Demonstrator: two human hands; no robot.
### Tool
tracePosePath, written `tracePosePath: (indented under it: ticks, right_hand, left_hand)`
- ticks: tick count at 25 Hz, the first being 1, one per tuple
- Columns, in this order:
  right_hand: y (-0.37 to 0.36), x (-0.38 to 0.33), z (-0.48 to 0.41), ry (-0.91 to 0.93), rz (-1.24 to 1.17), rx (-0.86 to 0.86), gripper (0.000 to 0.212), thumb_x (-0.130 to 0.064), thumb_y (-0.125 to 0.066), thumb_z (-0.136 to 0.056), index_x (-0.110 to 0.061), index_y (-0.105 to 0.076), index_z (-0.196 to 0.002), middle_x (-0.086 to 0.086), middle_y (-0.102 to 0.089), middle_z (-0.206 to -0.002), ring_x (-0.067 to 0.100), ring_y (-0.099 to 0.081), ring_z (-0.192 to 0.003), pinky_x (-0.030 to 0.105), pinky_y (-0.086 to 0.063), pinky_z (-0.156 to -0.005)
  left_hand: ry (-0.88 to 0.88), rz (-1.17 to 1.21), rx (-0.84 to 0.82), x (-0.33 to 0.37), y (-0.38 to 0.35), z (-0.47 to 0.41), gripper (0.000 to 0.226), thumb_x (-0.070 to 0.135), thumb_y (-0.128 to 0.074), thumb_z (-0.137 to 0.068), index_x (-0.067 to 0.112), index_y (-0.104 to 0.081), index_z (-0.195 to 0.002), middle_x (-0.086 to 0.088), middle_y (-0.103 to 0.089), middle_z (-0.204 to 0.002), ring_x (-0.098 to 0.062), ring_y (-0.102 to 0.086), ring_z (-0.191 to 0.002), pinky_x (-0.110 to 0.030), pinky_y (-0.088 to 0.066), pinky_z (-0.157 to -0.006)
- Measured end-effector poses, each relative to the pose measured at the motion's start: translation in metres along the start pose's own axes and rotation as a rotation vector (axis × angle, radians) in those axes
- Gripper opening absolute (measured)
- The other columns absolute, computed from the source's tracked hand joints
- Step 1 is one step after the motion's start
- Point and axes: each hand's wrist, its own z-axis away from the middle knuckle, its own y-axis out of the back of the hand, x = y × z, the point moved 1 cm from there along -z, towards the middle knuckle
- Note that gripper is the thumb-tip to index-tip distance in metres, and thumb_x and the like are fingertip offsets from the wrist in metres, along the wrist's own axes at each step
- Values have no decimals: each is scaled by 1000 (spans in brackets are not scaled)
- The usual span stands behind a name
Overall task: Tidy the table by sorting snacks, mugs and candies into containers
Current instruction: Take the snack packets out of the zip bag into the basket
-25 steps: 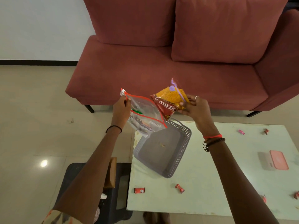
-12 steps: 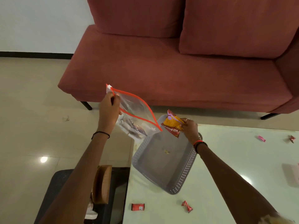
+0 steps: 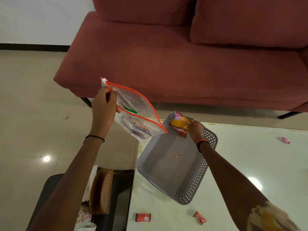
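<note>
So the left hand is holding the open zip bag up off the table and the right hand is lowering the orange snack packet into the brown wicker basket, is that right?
Not quite. The left hand does hold the open zip bag up off the table, but the right hand is lowering the orange snack packet into the grey perforated basket on the table, not the brown wicker one, which sits off the table. The head view shows this.

A home living room: a red fabric sofa (image 3: 183, 64) with back cushions (image 3: 250, 19) faces a glossy low table (image 3: 250, 155) on a tiled floor (image 3: 33, 97).
</note>
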Motion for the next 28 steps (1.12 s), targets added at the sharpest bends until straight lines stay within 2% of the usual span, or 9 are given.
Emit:
tracePosePath:
  ticks: [4,9,14,17,19,21,24,26,28]
  right_hand:
    - [2,1,-5,-5,21,16,34,5,-41,-85,4,-64,-111,23,-68,-108,36,-63,-98,37,-52,-81]
    - [8,-6,-6,70,20,28,34,2,-41,-87,-5,-70,-105,17,-71,-99,27,-64,-83,26,-43,-68]
    - [10,-7,-14,107,119,8,37,4,-43,-85,-3,-64,-115,19,-66,-113,33,-63,-100,35,-52,-80]
    - [14,-10,-4,127,198,79,36,-1,-51,-89,-3,-55,-125,18,-56,-126,32,-51,-117,40,-49,-89]
    - [25,-25,9,163,158,153,38,-8,-58,-90,-5,-53,-128,17,-53,-128,31,-47,-121,39,-46,-92]
    - [40,-56,31,188,-87,196,33,-12,-62,-89,-5,-57,-121,14,-59,-121,27,-54,-114,31,-46,-89]
    - [75,-120,93,252,-438,197,10,-13,-67,-86,-12,-63,-95,4,-67,-94,13,-64,-85,11,-46,-72]
    - [97,-157,141,359,-498,113,7,-11,-68,-84,-17,-64,-85,-5,-67,-77,-2,-60,-67,2,-45,-63]
    - [110,-184,182,455,-491,-57,12,-6,-65,-84,-18,-67,-82,-7,-66,-70,0,-63,-64,5,-48,-64]
  left_hand:
    - [1,-7,-3,-5,0,2,27,25,-43,-98,8,-46,-77,0,-45,-56,3,-56,-39,-12,-40,-43]
    - [13,-16,-12,-7,2,11,28,25,-43,-98,7,-48,-78,1,-46,-57,6,-57,-43,-11,-43,-45]
    - [17,-8,-23,-10,5,16,28,25,-44,-98,4,-52,-82,1,-47,-58,6,-58,-45,-29,-50,-53]
    - [18,-14,-33,-11,6,20,29,25,-44,-98,3,-52,-82,0,-47,-59,6,-57,-46,-28,-49,-53]
    - [24,-25,-39,-8,7,23,29,25,-44,-98,3,-51,-82,-2,-47,-59,5,-57,-45,-21,-48,-51]
    - [34,-25,-44,-2,8,28,28,24,-44,-99,5,-50,-80,-2,-47,-58,5,-56,-45,-11,-43,-45]
    - [33,-15,-50,14,10,42,27,22,-44,-99,7,-48,-77,-1,-46,-56,5,-56,-45,-6,-41,-43]
    - [37,-13,-55,24,10,50,26,21,-44,-99,8,-47,-76,-1,-45,-55,1,-55,-45,-5,-40,-43]
    - [45,-23,-59,34,9,59,27,20,-44,-98,8,-45,-74,-1,-44,-55,-8,-53,-49,-8,-39,-43]
